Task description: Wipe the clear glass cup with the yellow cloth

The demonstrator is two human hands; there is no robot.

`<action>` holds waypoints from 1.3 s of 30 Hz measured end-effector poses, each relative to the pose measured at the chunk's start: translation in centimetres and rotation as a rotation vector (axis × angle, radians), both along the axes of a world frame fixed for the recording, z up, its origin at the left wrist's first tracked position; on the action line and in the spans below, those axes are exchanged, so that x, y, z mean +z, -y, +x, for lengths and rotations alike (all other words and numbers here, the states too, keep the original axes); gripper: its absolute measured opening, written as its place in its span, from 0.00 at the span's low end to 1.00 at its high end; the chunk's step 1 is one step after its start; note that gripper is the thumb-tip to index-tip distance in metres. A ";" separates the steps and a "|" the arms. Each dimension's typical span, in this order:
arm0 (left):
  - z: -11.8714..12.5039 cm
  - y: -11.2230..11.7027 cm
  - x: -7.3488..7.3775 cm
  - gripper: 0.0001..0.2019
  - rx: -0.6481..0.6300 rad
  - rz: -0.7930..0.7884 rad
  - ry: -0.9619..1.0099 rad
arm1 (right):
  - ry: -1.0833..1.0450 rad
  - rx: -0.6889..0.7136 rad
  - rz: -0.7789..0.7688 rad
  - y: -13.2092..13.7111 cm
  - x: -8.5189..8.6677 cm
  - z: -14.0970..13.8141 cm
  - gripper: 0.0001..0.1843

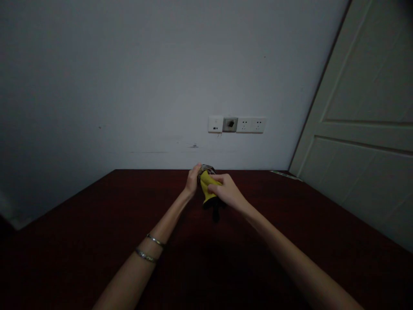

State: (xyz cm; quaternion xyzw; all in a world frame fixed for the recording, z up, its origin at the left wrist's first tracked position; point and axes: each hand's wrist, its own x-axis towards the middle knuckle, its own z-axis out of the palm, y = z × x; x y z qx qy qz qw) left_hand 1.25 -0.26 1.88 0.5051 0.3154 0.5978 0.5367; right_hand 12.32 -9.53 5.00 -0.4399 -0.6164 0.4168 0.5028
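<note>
Near the back of the dark red tabletop, both hands are raised together around a small bundle. A yellow piece (pixel 207 181), soft-looking and flared at its lower end, is pinched between the thumb and fingers of my right hand (pixel 226 188). Just behind it shows a shiny, striped dark object (pixel 206 167), partly covered; its kind is unclear. My left hand (pixel 192 180) closes on that object's left side, its fingers mostly hidden. Below the yellow piece there is a dark shape (pixel 215 211), too dim to tell whether it is a part or a shadow.
The dark red tabletop (pixel 155 215) meets a pale wall (pixel 145 77) at the back. Sockets and switch plates (pixel 251 125) are set in the wall above it. A panelled door (pixel 364 129) stands at the right, and a thin light strip (pixel 285 175) lies at the back right edge.
</note>
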 end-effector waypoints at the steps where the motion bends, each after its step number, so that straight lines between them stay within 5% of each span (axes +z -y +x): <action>1: 0.0 -0.1 0.1 0.15 0.003 -0.003 -0.008 | 0.091 0.033 0.045 -0.1 0.1 0.5 0.04; 5: 0.1 -0.1 -0.2 0.13 -0.005 -0.061 -0.056 | 0.584 0.158 0.270 -0.1 0.5 2.3 0.09; 10: 0.8 1.1 -1.1 0.16 -0.129 -0.284 -0.149 | 1.094 -0.004 0.370 0.9 1.5 3.8 0.18; 14: 0.6 1.5 -1.0 0.24 -0.266 -0.468 -0.186 | 1.198 -0.220 0.467 1.0 2.4 4.8 0.20; 18: -0.3 0.9 -0.7 0.28 -0.511 -0.633 -0.175 | 1.173 -0.321 0.809 0.0 2.1 5.6 0.25; 25: -0.8 0.1 -1.6 0.31 -0.743 -0.662 -0.371 | 1.413 0.081 1.191 -0.6 -1.2 7.2 0.20; 30: -1.2 0.7 -1.5 0.36 -0.882 -0.647 -0.535 | 1.535 0.333 1.247 -0.6 -1.6 7.9 0.22; 35: -1.3 1.7 -1.2 0.28 -0.935 -0.592 -0.677 | 1.521 0.531 1.241 0.1 -1.6 6.8 0.22; 39: -1.1 1.9 -0.8 0.28 -0.869 -0.572 -0.728 | 1.578 0.423 1.210 0.7 -2.6 6.3 0.23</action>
